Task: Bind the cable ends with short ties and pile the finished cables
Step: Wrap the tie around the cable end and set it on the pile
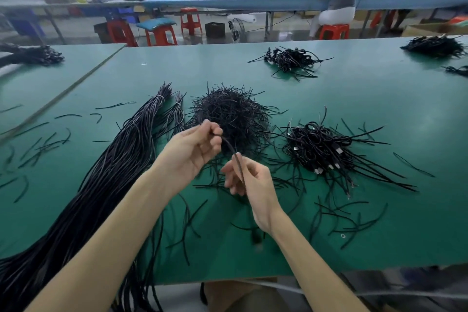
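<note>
A thin black cable [231, 148] arcs between my two hands above the green table [379, 114]. My left hand [195, 147] pinches its upper end between thumb and fingers. My right hand [249, 180] grips the lower stretch, and the cable runs down past the palm to a blurred plug end [255, 237]. Behind my hands lies a heap of short black ties [233, 111]. To the right sits a pile of looped, bound cables [326, 149]. A long bundle of unbound cables [109, 172] stretches along the left and hangs off the near edge.
Loose ties are scattered on the table left [43, 144] and near right [347, 223]. More cable piles lie far back [291, 59], at the right corner [435, 45] and far left [33, 54]. People sit at benches beyond, with red stools [162, 35].
</note>
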`<state>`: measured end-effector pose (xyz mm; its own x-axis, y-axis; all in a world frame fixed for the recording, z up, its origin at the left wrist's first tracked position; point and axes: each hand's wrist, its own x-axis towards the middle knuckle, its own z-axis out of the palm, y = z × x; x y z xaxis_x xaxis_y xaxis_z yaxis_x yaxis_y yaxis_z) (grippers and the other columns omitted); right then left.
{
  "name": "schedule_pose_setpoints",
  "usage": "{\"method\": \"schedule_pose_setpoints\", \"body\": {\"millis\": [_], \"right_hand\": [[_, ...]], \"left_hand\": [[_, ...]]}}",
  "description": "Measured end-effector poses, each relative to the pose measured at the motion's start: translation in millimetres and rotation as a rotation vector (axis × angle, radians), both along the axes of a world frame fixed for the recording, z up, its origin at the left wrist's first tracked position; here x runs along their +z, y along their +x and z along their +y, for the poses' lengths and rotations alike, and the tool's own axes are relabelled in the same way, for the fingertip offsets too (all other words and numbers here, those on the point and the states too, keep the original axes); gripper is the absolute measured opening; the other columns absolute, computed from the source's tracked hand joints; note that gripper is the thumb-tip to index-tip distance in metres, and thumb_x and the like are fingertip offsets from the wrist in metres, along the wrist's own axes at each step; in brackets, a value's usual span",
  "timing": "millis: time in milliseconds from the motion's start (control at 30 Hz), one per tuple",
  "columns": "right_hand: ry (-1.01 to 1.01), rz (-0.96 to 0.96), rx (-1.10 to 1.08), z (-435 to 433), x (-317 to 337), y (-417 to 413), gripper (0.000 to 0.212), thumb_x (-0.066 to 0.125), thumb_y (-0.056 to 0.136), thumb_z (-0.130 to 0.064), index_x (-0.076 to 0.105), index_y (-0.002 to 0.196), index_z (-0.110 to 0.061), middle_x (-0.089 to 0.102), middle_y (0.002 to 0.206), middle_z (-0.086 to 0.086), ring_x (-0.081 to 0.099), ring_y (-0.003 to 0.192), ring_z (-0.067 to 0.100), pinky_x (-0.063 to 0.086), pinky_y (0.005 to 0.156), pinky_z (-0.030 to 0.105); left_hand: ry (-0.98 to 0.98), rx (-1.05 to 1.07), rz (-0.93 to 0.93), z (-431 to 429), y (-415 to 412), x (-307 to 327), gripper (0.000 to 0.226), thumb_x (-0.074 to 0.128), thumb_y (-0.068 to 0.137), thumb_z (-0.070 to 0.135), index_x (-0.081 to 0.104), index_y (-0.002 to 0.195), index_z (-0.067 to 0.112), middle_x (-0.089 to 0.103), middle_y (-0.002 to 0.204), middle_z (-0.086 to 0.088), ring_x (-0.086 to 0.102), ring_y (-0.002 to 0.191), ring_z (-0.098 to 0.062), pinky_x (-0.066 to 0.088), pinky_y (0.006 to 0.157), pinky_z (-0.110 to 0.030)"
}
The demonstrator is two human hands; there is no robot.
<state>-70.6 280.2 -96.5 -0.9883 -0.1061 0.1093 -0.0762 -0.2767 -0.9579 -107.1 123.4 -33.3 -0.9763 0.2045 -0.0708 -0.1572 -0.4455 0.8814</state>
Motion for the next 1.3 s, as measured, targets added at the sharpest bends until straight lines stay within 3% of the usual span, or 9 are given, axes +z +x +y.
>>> {"method": "schedule_pose_setpoints", "body": {"millis": [100,300,633,767,867,1033,1167,1233,1300], "right_hand": [[0.025,0.013,0.036,1,3,-2,0.055,0.058,0.095,-0.052,0.071,0.083,0.000,0.063,0.064,0.013,0.052,0.047,0.014,0.039,0.046,0.015],[-0.010,0.010,0.097,3,0,-2,0.060,0.053,0.102,-0.046,0.072,0.081,0.006,0.063,0.061,0.017,0.051,0.043,0.015,0.039,0.042,0.016],[0.002,0.094,0.002,3,0,-2,0.022,0.052,0.107,-0.029,0.069,0.120,-0.024,0.063,0.079,0.014,0.052,0.055,0.016,0.040,0.049,0.015],[0.033,0.063,-0.098,3,-5,-2,0.031,0.044,0.110,-0.028,0.070,0.095,-0.019,0.064,0.075,0.008,0.052,0.053,0.015,0.039,0.048,0.019],[0.139,0.075,-0.129,2,-7,-3,0.039,0.044,0.109,-0.032,0.062,0.076,-0.021,0.056,0.068,0.000,0.047,0.056,0.011,0.039,0.051,0.020],[0.160,0.147,0.031,-5,-10,-3,0.034,0.051,0.103,-0.027,0.059,0.081,-0.003,0.057,0.074,0.000,0.049,0.066,0.008,0.040,0.065,0.024],[0.226,0.211,0.105,-12,-13,-2,0.028,0.050,0.095,-0.008,0.065,0.073,-0.016,0.060,0.063,-0.016,0.051,0.059,-0.001,0.039,0.059,0.014],[0.275,0.177,0.101,-12,-14,-4,0.037,0.054,0.093,-0.006,0.069,0.073,-0.033,0.062,0.065,-0.020,0.056,0.063,-0.003,0.041,0.062,0.012],[0.295,0.172,0.109,-10,-13,-5,0.035,0.056,0.096,-0.002,0.071,0.081,-0.030,0.065,0.070,-0.022,0.057,0.066,-0.004,0.043,0.063,0.013]], "left_hand": [[0.115,0.156,-0.038,0,-9,0,0.018,0.052,0.106,0.013,0.066,0.103,0.002,0.073,0.090,-0.006,0.071,0.076,-0.012,0.060,0.072,-0.022],[-0.012,0.288,-0.079,-2,-9,-17,0.019,0.053,0.106,0.014,0.069,0.103,0.005,0.073,0.085,-0.004,0.070,0.070,-0.014,0.059,0.067,-0.025],[-0.219,0.458,-0.158,-17,-8,-23,0.025,0.057,0.105,0.016,0.067,0.127,0.009,0.066,0.075,0.004,0.055,0.050,-0.010,0.053,0.053,-0.023],[-1.031,0.347,-0.038,-12,6,-15,0.059,0.060,0.102,0.017,0.033,0.153,0.005,0.056,0.128,-0.013,0.067,0.073,-0.019,0.054,0.067,-0.034],[-1.375,0.491,0.402,-1,20,-12,0.051,0.061,0.101,0.028,0.045,0.147,0.013,0.039,0.130,-0.005,0.054,0.104,-0.021,0.048,0.097,-0.037],[-1.190,0.243,0.554,20,28,1,0.033,0.060,0.101,0.039,0.070,0.125,0.019,0.059,0.131,0.007,0.054,0.123,-0.004,0.043,0.108,-0.029],[-0.815,-0.090,0.280,28,31,-1,0.042,0.064,0.092,0.052,0.072,0.121,0.022,0.077,0.110,0.008,0.072,0.101,-0.005,0.052,0.058,-0.018],[-0.775,-0.075,0.289,28,30,-7,0.028,0.063,0.099,0.037,0.078,0.108,0.015,0.080,0.098,0.004,0.072,0.081,0.000,0.045,0.055,-0.008],[-0.739,-0.021,0.291,28,32,-9,0.027,0.059,0.104,0.028,0.079,0.099,0.010,0.079,0.091,0.001,0.066,0.066,0.003,0.042,0.051,-0.007]]}}
